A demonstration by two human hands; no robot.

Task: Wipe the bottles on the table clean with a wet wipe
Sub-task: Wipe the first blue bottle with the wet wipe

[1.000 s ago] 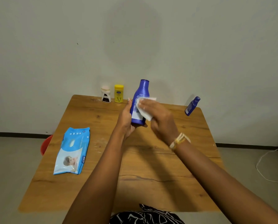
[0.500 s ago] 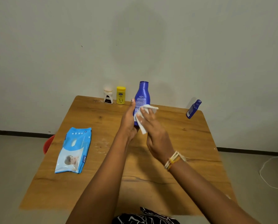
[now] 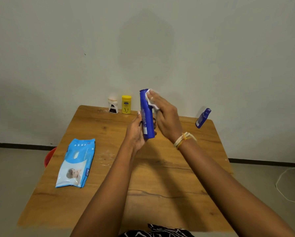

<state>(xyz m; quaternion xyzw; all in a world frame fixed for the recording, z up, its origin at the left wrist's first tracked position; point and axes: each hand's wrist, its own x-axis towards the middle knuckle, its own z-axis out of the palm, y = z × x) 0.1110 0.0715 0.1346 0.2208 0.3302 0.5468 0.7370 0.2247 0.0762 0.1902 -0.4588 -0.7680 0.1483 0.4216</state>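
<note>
A plain pale wall backs a wooden tabletop [image 3: 160,177] in my feed. Above its centre I see the big blue bottle [image 3: 146,115] raised nearly upright, off the surface. My left hand [image 3: 136,134] curls round its lower half from the 9 o'clock side, thumb along the label. My right hand [image 3: 165,117], with a corded bracelet at the wrist, presses a white wet wipe [image 3: 151,100] against the bottle's top with fairly straight fingers. At 11 o'clock, by the wall, stand a white bottle [image 3: 113,106] and a yellow bottle [image 3: 126,104] side by side. At 2 o'clock a small blue bottle [image 3: 203,118] leans. At 8 o'clock the wipes pack [image 3: 76,163] lies flat.
</note>
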